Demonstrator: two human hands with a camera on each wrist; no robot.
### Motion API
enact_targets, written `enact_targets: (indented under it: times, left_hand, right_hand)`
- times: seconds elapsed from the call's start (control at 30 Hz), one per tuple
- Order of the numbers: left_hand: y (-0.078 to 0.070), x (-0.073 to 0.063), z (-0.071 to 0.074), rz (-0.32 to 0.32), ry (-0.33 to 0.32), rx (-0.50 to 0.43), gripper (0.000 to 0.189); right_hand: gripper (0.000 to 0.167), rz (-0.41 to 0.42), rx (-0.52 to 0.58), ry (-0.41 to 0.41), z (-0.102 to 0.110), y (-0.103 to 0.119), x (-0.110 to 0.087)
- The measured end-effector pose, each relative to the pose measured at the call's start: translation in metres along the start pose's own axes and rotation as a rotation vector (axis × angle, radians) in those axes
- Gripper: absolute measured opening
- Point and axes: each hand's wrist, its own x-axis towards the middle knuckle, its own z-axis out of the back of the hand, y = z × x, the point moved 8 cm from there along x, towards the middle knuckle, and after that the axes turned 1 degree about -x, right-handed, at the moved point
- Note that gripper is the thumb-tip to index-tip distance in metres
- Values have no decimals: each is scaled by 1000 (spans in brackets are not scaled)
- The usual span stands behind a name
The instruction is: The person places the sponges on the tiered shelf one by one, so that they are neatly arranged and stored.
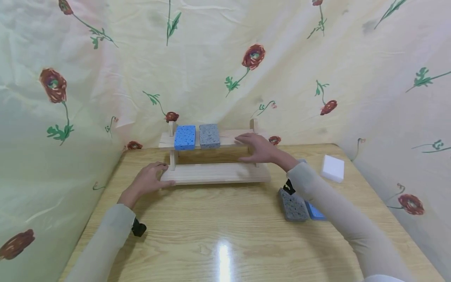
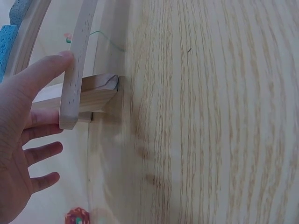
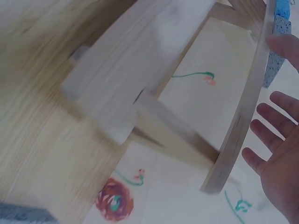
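A two-tier wooden shelf rack (image 1: 218, 173) stands near the back of the table. My left hand (image 1: 148, 180) grips the left end of its lower board, thumb on the front edge; in the left wrist view the index finger passes behind the board (image 2: 74, 79). At the upper board's right part is my right hand (image 1: 260, 149), fingers extended and apart. Its thumb (image 3: 282, 46) lies at the board's edge in the right wrist view; whether it touches is hard to tell. On the upper board a blue sponge (image 1: 184, 137) and a grey speckled sponge (image 1: 209, 136) sit side by side.
Right of the rack, another grey sponge (image 1: 294, 205) lies beside a blue one (image 1: 316, 211), partly under the right sleeve in view. A white block (image 1: 332, 168) lies farther right. Flower-patterned cloth (image 1: 211, 78) hangs behind the table (image 1: 197, 227) and along its sides.
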Motion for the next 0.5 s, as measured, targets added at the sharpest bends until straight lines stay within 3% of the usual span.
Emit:
enact_targets:
  times: [0.2, 0.5]
  left_hand:
    - [-1, -1, 0, -18, -13, -13, 79]
    - [-1, -1, 0, -30, -27, -28, 78]
  right_hand:
    - [74, 13, 9, -40, 7, -16, -27]
    - [81, -23, -72, -72, 21, -41, -62]
